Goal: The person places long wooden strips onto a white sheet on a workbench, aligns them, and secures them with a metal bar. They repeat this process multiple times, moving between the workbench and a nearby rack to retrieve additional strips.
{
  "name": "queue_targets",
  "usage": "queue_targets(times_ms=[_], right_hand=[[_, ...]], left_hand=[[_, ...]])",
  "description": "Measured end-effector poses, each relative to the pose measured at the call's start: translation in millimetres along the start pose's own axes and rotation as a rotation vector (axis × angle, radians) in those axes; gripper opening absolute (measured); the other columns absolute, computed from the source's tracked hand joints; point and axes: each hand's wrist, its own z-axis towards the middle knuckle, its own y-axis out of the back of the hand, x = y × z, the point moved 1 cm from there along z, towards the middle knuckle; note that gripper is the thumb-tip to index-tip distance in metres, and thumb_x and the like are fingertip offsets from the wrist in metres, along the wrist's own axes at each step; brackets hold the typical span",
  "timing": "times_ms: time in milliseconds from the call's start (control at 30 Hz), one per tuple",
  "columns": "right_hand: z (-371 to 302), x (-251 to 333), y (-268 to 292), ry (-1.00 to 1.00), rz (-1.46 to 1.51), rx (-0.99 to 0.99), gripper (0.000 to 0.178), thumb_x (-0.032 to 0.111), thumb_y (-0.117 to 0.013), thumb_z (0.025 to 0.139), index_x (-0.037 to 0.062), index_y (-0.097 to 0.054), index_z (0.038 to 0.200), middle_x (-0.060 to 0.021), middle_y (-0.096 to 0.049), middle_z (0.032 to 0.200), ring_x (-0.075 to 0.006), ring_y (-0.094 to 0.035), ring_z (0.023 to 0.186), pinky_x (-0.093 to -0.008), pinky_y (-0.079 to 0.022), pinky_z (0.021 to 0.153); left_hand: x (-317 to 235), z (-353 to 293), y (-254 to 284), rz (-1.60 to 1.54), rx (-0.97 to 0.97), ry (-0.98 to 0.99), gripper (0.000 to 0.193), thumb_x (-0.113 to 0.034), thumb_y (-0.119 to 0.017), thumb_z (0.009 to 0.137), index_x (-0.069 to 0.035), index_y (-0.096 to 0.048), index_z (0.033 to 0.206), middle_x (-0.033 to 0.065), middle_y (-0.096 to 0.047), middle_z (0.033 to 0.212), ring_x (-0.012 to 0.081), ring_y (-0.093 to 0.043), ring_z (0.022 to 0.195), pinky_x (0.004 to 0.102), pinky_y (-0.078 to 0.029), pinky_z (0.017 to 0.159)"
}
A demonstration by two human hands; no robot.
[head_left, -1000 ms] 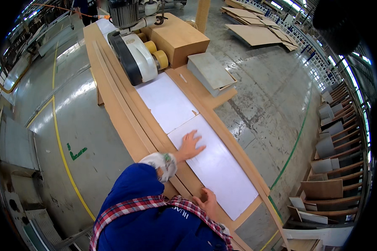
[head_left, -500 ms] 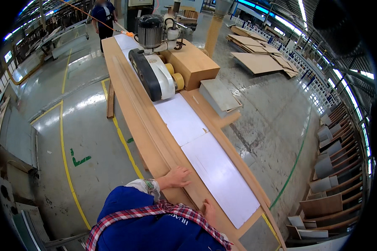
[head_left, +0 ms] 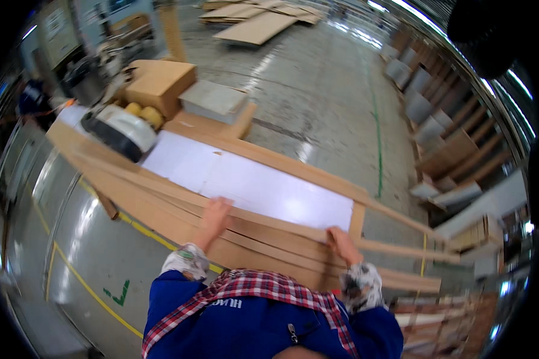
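My left hand (head_left: 215, 216) has its fingers closed over a long, thin wooden strip (head_left: 281, 225), close to the middle of the bench. Farther right, my right hand (head_left: 342, 245) grips the same strip, which runs past the bench's right end. More strips (head_left: 263, 246) lie alongside, nearer my body. Beyond the held strip, a glossy white panel (head_left: 263, 190) lies flat on the wooden bench (head_left: 132, 200). At the far left, a roller feed machine (head_left: 123, 133) with a black and white cover and yellow rollers stands over the panel.
A brown box (head_left: 161, 84) and a grey-white box (head_left: 215, 100) sit behind the machine. Flat boards (head_left: 257, 27) are piled on the floor beyond. Upright panels (head_left: 455, 134) line the right side. Someone in dark clothing (head_left: 35, 102) stands at far left.
The view has swung to the right. My right hand has moved out along the strip, so my hands are farther apart. The held strip now stands apart from the other strips.
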Motion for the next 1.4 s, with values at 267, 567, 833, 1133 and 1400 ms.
queue_targets(times_ms=[267, 567, 833, 1133, 1400], right_hand=[[-52, -91, 4, -0.134, -0.187, -0.196, 0.036, -0.005, -0.056, 0.070, 0.0020, -0.057, 0.105, -0.0187, -0.059, 0.100, -0.0364, -0.055, 0.092, -0.0395, -0.046, 0.079], [-45, -40, -4, -0.953, -0.012, -0.846, 0.056, 0.016, -0.057, 0.075, -0.0121, -0.041, 0.121, -0.0369, -0.038, 0.126, -0.0461, -0.035, 0.122, -0.0436, -0.024, 0.107], [-25, -42, -12, -1.270, 0.242, -0.764, 0.105, 0.049, -0.056, 0.078, -0.0152, 0.007, 0.133, -0.0365, -0.041, 0.124, -0.0461, -0.041, 0.117, -0.0458, -0.032, 0.100], [-35, -84, -19, -1.312, 0.223, -0.862, 0.096, 0.041, -0.048, 0.084, -0.0087, 0.017, 0.134, -0.0316, -0.051, 0.115, -0.0458, -0.050, 0.106, -0.0480, -0.033, 0.098], [-57, -163, -49, -0.717, -0.733, -0.285, 0.029, 0.019, -0.046, 0.085, 0.0003, -0.051, 0.107, -0.0242, -0.060, 0.089, -0.0399, -0.058, 0.085, -0.0467, -0.043, 0.079]], left_hand=[[59, -2, 9, -0.026, 0.258, 0.144, 0.050, -0.039, -0.076, 0.061, -0.007, -0.063, 0.097, 0.0087, -0.058, 0.089, 0.0299, -0.053, 0.089, 0.0419, -0.039, 0.085], [7, 7, -34, -0.205, 0.189, 0.164, 0.046, -0.039, -0.080, 0.053, -0.007, -0.067, 0.084, 0.0090, -0.057, 0.074, 0.0276, -0.054, 0.074, 0.0397, -0.043, 0.067], [-106, 37, -75, -0.372, 0.159, 0.052, 0.044, -0.041, -0.074, 0.065, -0.007, -0.064, 0.092, 0.0125, -0.055, 0.085, 0.0311, -0.051, 0.085, 0.0422, -0.039, 0.076], [-79, 30, -25, -0.119, 0.094, 0.061, 0.064, -0.050, -0.064, 0.074, -0.007, -0.053, 0.119, 0.0205, -0.045, 0.123, 0.0368, -0.040, 0.117, 0.0552, -0.025, 0.100], [-15, -7, 30, 0.116, -0.007, 0.468, 0.073, -0.057, -0.055, 0.078, -0.009, -0.042, 0.132, 0.0286, -0.019, 0.141, 0.0436, -0.016, 0.132, 0.0577, -0.008, 0.105]])
